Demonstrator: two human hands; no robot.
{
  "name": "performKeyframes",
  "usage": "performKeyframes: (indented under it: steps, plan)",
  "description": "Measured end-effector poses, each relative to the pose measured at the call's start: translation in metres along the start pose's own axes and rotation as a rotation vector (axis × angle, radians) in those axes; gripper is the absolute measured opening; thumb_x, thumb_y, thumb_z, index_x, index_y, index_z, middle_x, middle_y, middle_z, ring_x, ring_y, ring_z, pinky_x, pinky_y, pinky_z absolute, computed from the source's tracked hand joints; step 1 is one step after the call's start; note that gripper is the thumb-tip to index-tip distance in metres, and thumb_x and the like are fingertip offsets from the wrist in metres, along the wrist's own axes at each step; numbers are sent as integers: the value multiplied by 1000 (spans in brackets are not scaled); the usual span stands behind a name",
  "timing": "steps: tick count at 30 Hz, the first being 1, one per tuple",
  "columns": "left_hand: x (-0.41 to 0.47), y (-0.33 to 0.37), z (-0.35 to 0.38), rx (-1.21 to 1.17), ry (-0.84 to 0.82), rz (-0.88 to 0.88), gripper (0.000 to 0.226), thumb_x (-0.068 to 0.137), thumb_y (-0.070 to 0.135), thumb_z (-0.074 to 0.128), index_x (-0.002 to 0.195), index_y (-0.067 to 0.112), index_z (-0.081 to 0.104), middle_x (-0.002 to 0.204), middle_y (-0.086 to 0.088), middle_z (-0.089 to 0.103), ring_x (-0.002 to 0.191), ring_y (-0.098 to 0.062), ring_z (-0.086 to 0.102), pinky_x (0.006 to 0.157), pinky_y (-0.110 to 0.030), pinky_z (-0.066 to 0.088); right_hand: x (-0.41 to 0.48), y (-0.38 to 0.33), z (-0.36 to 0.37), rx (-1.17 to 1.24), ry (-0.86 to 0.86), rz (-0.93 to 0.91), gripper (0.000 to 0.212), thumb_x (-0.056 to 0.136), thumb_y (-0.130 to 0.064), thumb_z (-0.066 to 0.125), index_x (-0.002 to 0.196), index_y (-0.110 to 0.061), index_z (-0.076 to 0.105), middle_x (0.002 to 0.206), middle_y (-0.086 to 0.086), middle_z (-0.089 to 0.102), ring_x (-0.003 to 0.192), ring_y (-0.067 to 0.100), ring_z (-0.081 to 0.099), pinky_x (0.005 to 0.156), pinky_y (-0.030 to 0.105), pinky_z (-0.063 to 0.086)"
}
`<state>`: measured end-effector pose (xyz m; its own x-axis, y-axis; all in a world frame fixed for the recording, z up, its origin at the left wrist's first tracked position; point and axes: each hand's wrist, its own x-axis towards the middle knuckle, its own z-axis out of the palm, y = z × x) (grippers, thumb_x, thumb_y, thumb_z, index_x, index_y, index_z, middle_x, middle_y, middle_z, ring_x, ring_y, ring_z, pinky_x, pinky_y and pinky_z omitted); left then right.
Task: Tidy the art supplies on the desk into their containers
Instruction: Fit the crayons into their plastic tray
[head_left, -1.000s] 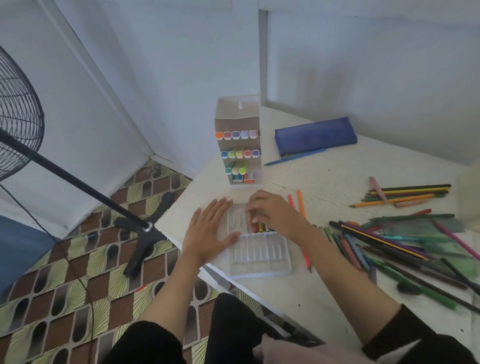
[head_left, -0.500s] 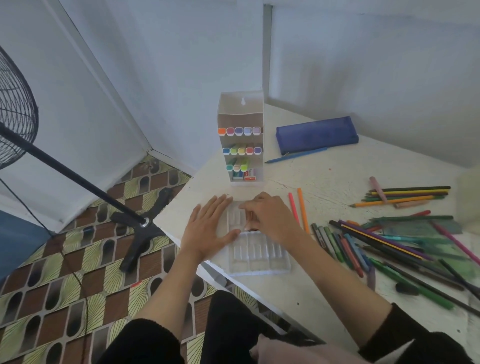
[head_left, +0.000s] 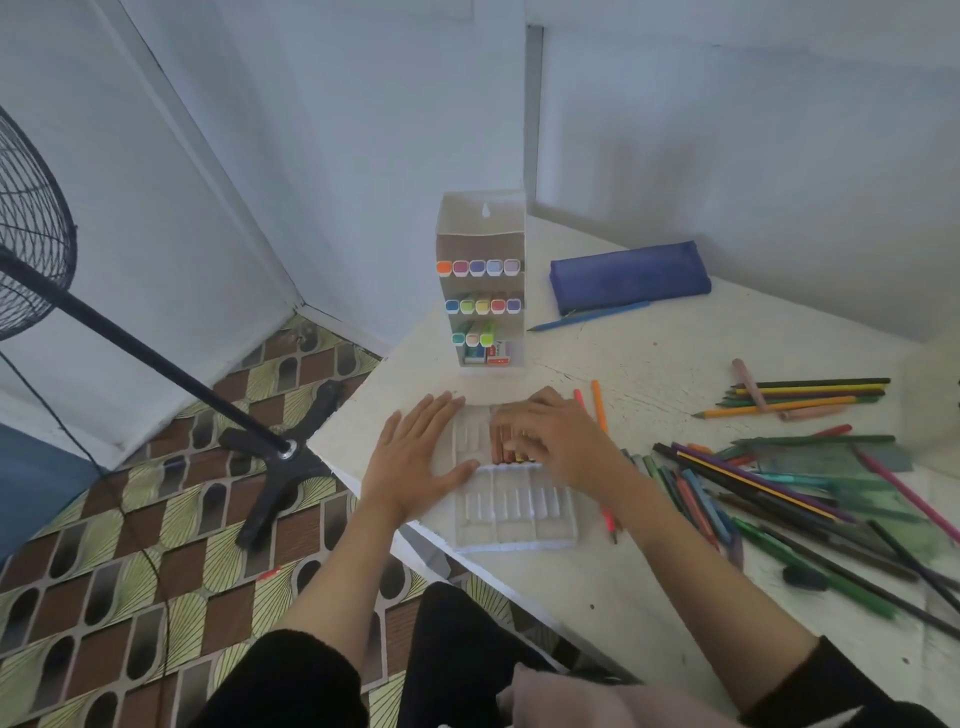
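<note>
A clear plastic tray (head_left: 511, 512) with ribbed slots lies open near the desk's front left corner. My left hand (head_left: 415, 457) rests flat, fingers spread, on the tray's left edge. My right hand (head_left: 553, 436) lies over the tray's upper half, fingertips pressing on a few small crayons (head_left: 511, 456) sitting in the slots; what it holds, if anything, is hidden. Behind the tray stands a white tiered marker holder (head_left: 483, 291) with rows of coloured markers.
A blue pencil case (head_left: 628, 275) and a blue pencil (head_left: 587, 317) lie at the back. Loose coloured pencils and pens (head_left: 779, 483) are heaped on the right, with another bundle (head_left: 800, 397) beyond. A black fan stand (head_left: 280, 452) is on the floor at left.
My right hand has shifted slightly left over the tray's upper slots. My left hand stays flat in place. The view has drifted a little.
</note>
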<state>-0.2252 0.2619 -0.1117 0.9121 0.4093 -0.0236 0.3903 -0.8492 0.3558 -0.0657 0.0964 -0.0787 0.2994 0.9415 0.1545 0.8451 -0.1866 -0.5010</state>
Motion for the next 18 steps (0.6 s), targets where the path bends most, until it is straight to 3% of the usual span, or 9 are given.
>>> performKeyframes:
  steps: [3, 6, 8, 11, 13, 15, 18]
  plan:
    - [0, 0, 0, 19, -8, -1, 80, 78, 76, 25, 148, 43, 5, 157, 20, 6, 144, 0, -3, 120, -39, 1, -11, 14, -22, 106, 113, 133, 38, 87, -21, 63, 124, -26, 59, 123, -9, 61, 101, 5, 39, 96, 40, 39]
    - [0, 0, -1, 28, -15, -3, 81, 77, 77, 22, 148, 43, 4, 157, 19, 6, 144, -1, -3, 120, -39, 0, -33, 37, -45, 75, 199, 250, 32, 85, -16, 66, 116, -25, 64, 118, -4, 64, 103, 16, 49, 93, 49, 41]
    - [0, -1, 0, 25, -9, 0, 81, 77, 77, 22, 148, 42, 5, 157, 18, 6, 145, -2, -2, 120, -40, 1, -50, 54, -63, -10, 208, 395, 24, 85, -16, 67, 108, -22, 69, 113, 0, 66, 103, 24, 51, 94, 48, 39]
    - [0, -2, 1, 18, 4, 11, 81, 78, 77, 22, 149, 41, 7, 157, 17, 8, 145, -4, 0, 120, -41, 2, -77, 80, -84, -138, 125, 603, 16, 84, -12, 67, 98, -15, 73, 109, 10, 67, 127, 29, 42, 110, 40, 26]
    - [1, -2, 2, 25, 7, 12, 82, 78, 78, 21, 149, 40, 7, 157, 17, 9, 145, -4, 0, 120, -41, 2, -92, 89, -90, -128, 84, 665, 12, 80, -11, 71, 92, -13, 75, 117, 9, 64, 139, 24, 28, 106, 41, 35]
    - [0, -2, 2, 27, 10, 12, 83, 77, 78, 21, 149, 40, 8, 157, 16, 9, 145, -4, 1, 120, -41, 2, -101, 92, -92, -146, 26, 720, 11, 77, -20, 75, 88, -18, 76, 123, 8, 61, 134, 27, 37, 96, 41, 43]
    - [0, 0, 1, 16, 14, 11, 85, 76, 80, 20, 149, 39, 10, 157, 16, 11, 145, -5, 2, 120, -41, 2, -105, 89, -89, -157, 14, 746, 9, 77, -27, 75, 85, -24, 77, 112, 7, 66, 124, 26, 47, 86, 44, 49]
